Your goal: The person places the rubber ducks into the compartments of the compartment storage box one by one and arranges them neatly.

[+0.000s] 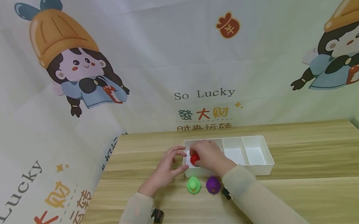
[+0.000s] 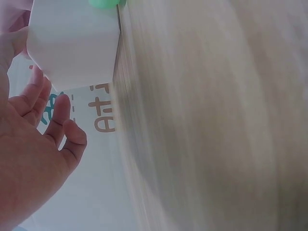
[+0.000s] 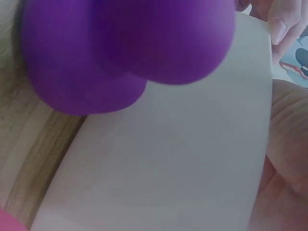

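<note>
My right hand (image 1: 209, 154) reaches into the left part of a white divided tray (image 1: 260, 170) and pinches a small red toy (image 1: 195, 159), mostly covered by the fingers. Beside the tray's left end is my left hand (image 1: 167, 168), its fingers spread and loosely bent, thumb and fingertips close to the rim. In the left wrist view that hand (image 2: 38, 134) holds nothing; whether its thumb touches the tray wall (image 2: 77, 53) I cannot tell. A green rubber duck (image 1: 194, 185) and a purple rubber duck (image 1: 213, 185) sit before the tray, the purple one near my right wrist.
The tray's right compartments (image 1: 256, 155) show bare bottoms. A pink thing (image 3: 9, 222) peeks in at the corner of the right wrist view. Underneath is a wood-grain table (image 1: 307, 159), with a printed cloth (image 1: 149, 59) hanging behind and to the left.
</note>
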Available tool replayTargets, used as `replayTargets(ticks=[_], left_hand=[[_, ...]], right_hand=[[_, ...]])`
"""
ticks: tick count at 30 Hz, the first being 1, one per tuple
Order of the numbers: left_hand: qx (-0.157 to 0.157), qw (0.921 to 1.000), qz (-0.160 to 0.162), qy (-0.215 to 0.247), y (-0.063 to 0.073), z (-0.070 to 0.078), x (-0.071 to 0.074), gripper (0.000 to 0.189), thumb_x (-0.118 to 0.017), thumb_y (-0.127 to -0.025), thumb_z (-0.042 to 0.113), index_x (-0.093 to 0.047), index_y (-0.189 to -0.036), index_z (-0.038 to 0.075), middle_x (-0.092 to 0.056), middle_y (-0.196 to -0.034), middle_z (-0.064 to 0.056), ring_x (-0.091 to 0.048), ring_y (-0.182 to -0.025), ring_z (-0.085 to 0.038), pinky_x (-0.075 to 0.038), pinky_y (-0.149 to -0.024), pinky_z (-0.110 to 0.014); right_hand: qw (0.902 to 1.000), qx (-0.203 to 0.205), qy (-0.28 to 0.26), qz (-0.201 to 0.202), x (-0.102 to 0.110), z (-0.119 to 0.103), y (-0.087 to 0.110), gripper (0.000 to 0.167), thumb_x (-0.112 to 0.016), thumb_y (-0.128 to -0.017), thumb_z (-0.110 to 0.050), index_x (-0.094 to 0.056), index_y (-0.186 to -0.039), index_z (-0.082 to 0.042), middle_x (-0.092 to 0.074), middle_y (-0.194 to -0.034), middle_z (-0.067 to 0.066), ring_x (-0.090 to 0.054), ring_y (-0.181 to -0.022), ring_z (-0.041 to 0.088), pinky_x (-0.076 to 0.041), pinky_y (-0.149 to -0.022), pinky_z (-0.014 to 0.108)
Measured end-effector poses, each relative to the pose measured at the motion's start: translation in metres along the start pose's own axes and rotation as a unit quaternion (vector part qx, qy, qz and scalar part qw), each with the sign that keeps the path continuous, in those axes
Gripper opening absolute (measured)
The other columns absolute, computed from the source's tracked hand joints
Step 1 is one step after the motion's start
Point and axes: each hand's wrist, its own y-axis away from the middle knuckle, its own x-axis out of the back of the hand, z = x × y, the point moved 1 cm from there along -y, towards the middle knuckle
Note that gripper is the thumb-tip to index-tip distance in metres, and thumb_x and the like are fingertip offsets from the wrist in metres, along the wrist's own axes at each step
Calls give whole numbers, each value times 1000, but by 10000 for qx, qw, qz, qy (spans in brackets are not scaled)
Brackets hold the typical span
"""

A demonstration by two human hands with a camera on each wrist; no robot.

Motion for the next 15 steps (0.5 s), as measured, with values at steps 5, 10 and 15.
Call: replayTargets(ticks=[5, 10, 15], left_hand=[[-24, 10000, -36, 47, -2, 1, -1, 38, -74, -96, 15, -59, -129, 5, -44, -158, -4, -47, -124, -33, -43, -100, -43], [-19, 10000, -8, 38, -2, -1, -1, 37, -75, -95, 15, -60, -127, 4, -45, -158, -4, -46, -126, -29, -43, -102, -44], [94, 9999, -11, 39, -2, -2, -2, 37, -75, -95, 16, -61, -128, 7, -44, -158, -1, -45, -128, -26, -43, -103, -44]], right_hand=[[9997, 9, 232, 21, 1, 2, -1, 23, -89, -81, -17, -73, -97, -16, -74, -94, -2, -63, -91, 18, -49, -96, 45], [9998, 39, 191, -89, 0, 2, -1, 23, -89, -81, -16, -72, -96, -15, -73, -92, -2, -61, -88, 18, -49, -93, 44], [9999, 104, 29, -83, 2, 3, 1, 21, -87, -83, -17, -72, -98, -15, -73, -94, -2, -62, -89, 17, -51, -92, 41]])
